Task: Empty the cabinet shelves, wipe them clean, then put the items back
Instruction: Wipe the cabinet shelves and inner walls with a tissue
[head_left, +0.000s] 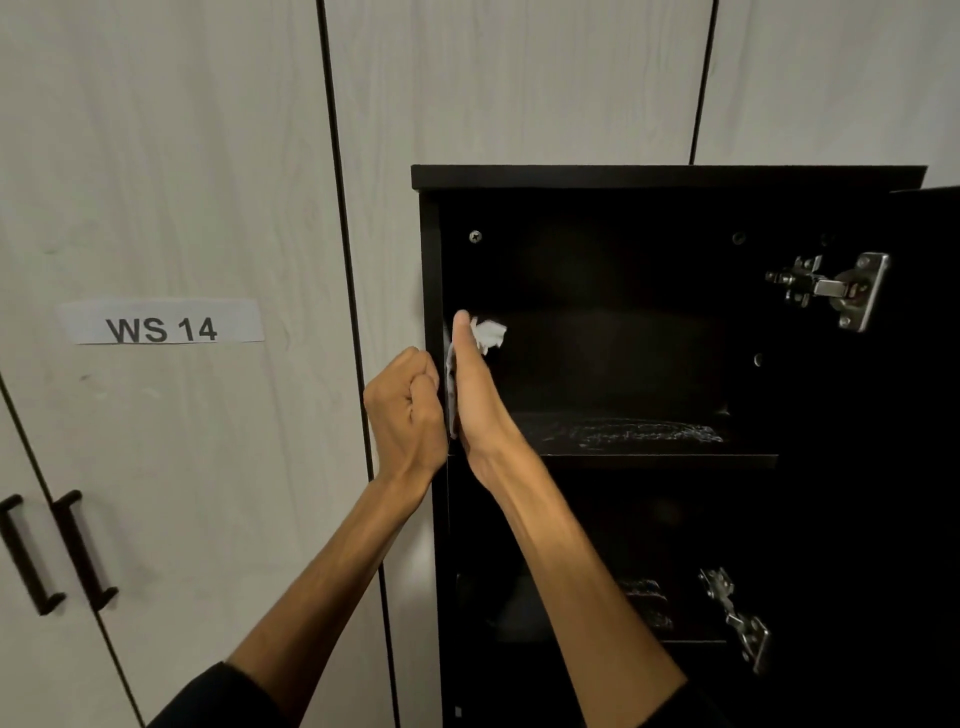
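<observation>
Head view: the right hand (470, 387), fingers straight and pressed together, presses a white tissue (488, 335) against the black cabinet's (670, 176) inner left wall above the shelf (660, 460). The left hand (408, 410) is fisted, gripping the cabinet's left edge.

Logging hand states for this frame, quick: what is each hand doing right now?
Left hand: closed in a fist beside the black wooden cabinet's left wall, holding nothing visible.
Right hand: open, straight fingers pressing a crumpled white tissue against that wall's inner face.
</observation>
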